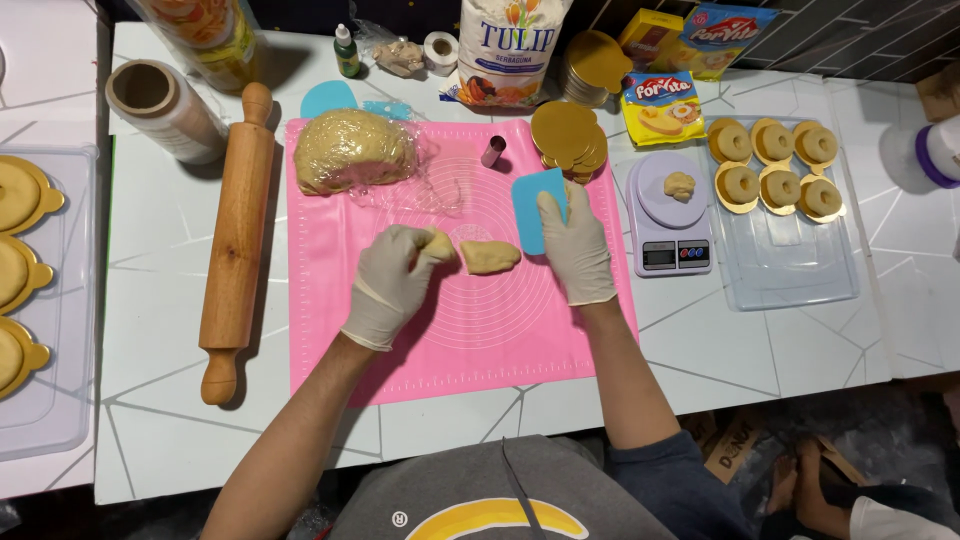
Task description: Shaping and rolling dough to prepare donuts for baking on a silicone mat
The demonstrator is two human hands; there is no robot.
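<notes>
On the pink silicone mat point(460, 340) in the middle of the white table point(150, 420), a small log of pale yellow-beige dough point(489, 257) lies with a matte, slightly lumpy surface and rounded ends. The gloved left hand point(392, 283) pinches a smaller piece of dough point(438, 244) between thumb and fingertips, just beside the log's left end; whether the two pieces touch cannot be told. The gloved right hand point(577, 248) grips a light blue plastic scraper point(537, 207), its fingers wrapped over the tool's right edge, just beside the log's right end.

At the mat's upper left corner sits a large mound of the same dough point(354, 151), wrapped in clear film, rough and crumbly-looking. A small metal ring cutter point(493, 151) stands upright near the mat's top edge, and a stack of round gold boards point(568, 137) overlaps the mat's upper right corner.

To the left of the mat lies a wooden rolling pin point(238, 240), running top to bottom, with a roll of cling film point(165, 108) above it. To the right, a small lilac kitchen scale point(671, 215) carries a little lump of dough point(679, 185) on its platform. Beyond it, a clear tray point(785, 270) holds six round dough rings point(775, 165), each on a gold board, in two rows of three.
</notes>
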